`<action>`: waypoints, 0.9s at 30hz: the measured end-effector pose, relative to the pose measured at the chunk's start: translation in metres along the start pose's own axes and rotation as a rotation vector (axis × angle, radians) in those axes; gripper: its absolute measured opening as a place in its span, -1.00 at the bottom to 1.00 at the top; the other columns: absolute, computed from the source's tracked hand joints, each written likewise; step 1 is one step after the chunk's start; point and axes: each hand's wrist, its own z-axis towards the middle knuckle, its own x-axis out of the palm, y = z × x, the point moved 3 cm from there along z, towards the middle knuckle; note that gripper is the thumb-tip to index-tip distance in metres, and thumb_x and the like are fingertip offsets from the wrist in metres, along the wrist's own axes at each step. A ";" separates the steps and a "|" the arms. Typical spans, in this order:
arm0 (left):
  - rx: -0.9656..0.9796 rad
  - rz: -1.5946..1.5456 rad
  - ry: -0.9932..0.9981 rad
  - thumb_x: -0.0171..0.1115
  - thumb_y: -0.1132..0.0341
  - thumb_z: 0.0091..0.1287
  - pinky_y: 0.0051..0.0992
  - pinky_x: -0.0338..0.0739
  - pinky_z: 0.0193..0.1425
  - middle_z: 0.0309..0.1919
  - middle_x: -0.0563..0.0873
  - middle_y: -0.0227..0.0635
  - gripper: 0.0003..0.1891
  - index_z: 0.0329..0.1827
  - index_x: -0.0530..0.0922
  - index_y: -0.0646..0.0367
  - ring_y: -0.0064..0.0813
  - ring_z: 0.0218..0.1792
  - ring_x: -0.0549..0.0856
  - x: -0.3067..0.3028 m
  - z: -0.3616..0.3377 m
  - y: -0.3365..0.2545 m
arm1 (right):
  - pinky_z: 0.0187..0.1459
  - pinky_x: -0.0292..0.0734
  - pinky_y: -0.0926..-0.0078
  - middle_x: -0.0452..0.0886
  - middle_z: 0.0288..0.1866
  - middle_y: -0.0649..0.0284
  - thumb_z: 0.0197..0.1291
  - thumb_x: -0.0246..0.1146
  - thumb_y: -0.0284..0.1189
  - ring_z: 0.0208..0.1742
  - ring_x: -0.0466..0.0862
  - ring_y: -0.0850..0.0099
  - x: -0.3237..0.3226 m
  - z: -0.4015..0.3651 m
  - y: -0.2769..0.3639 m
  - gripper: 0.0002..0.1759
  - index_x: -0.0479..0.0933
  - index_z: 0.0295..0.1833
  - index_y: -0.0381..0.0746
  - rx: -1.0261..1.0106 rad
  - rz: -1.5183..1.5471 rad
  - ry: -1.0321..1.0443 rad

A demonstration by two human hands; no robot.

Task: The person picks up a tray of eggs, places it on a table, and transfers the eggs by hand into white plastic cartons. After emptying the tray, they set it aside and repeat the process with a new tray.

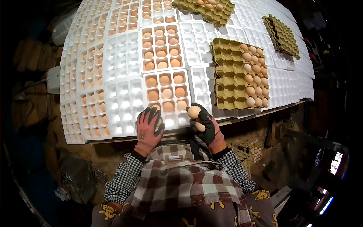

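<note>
My right hand (pixel 210 128), in a pink and black work glove, is closed around two eggs: a pale egg (pixel 194 112) at the fingertips and another egg (pixel 200 126) lower in the palm. My left hand (pixel 147 130), gloved alike, reaches palm down over the near edge of a white foam tray (pixel 177 122). Its fingers curl over an egg (pixel 160 123) that shows beside the thumb. Just beyond those fingertips sits an egg (pixel 155 107) in a tray cell. Rows of brown eggs (pixel 166 93) fill the cells farther up this tray.
A pulp egg carton (pixel 230 85), its right side holding eggs, lies on the foam trays to the right. More pulp cartons (pixel 281 36) rest farther back. Egg-filled foam trays (pixel 92 109) extend leftward. The wooden table edge (pixel 242 118) runs before me; below it are stacked eggs (pixel 255 149).
</note>
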 end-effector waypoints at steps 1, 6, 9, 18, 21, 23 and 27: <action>0.003 0.000 0.003 0.35 0.23 0.05 0.00 0.11 0.47 0.32 0.39 -0.01 -0.36 0.27 0.45 0.16 0.03 0.36 0.31 -0.003 0.002 -0.003 | -0.19 0.49 0.66 0.58 0.00 0.29 0.42 0.14 -0.14 -0.18 0.54 0.61 0.005 -0.001 0.001 -0.45 0.38 0.31 -0.33 -0.026 0.073 0.001; -0.002 -0.540 0.050 0.41 0.39 -0.04 -0.19 0.42 0.32 0.26 0.49 -0.05 -0.31 0.27 0.45 0.18 0.05 0.24 0.48 -0.025 0.033 -0.050 | -0.17 0.50 0.64 0.61 -0.05 0.26 0.35 0.23 -0.12 -0.17 0.57 0.57 0.001 0.005 -0.005 -0.43 0.42 0.28 -0.32 -0.038 0.013 -0.009; 0.039 -0.474 0.188 0.40 0.40 -0.01 -0.24 0.44 0.29 0.18 0.55 -0.04 -0.35 0.24 0.46 0.23 0.01 0.18 0.54 -0.017 0.068 -0.069 | -0.03 0.51 0.59 0.62 0.05 0.25 0.34 0.25 -0.33 -0.01 0.59 0.55 -0.006 0.018 -0.029 -0.53 0.44 0.26 -0.35 -0.035 -0.104 -0.055; -0.294 -1.160 -0.056 0.33 0.46 0.23 -0.47 0.65 -0.02 -0.11 0.72 -0.27 -0.55 0.21 0.50 0.26 -0.40 -0.12 0.73 0.026 0.294 0.003 | 0.27 0.16 0.06 0.40 0.31 0.21 0.04 0.34 -0.15 0.41 0.27 0.14 0.000 0.031 -0.024 -0.38 0.44 0.28 0.07 -0.487 -1.710 0.310; -0.373 -1.274 -0.077 0.28 0.42 0.33 -0.51 0.71 -0.26 -0.14 0.70 -0.26 -0.65 0.16 0.52 0.28 -0.45 -0.29 0.74 0.020 0.408 -0.034 | 0.27 0.24 0.06 0.44 0.27 0.18 0.04 0.34 -0.20 0.34 0.36 0.10 -0.013 0.024 -0.005 -0.39 0.46 0.26 -0.01 -0.610 -1.332 0.218; -0.458 -1.254 -0.074 0.28 0.42 0.32 -0.50 0.70 -0.26 -0.18 0.71 -0.29 -0.67 0.14 0.54 0.26 -0.47 -0.30 0.73 0.032 0.470 -0.037 | 0.29 0.26 0.09 0.48 0.24 0.17 0.06 0.32 -0.23 0.29 0.42 0.11 -0.027 0.019 0.005 -0.40 0.46 0.27 -0.07 -0.565 -1.136 0.201; -0.415 -0.967 -0.023 0.25 0.34 0.33 -0.52 0.61 -0.20 -0.22 0.73 -0.33 -0.69 0.08 0.58 0.28 -0.52 -0.28 0.71 0.054 0.523 -0.031 | 0.17 0.42 0.17 0.55 0.19 0.08 -0.01 0.41 -0.36 0.15 0.53 0.04 -0.050 -0.005 0.072 -0.35 0.45 0.26 -0.21 -0.577 -0.838 0.298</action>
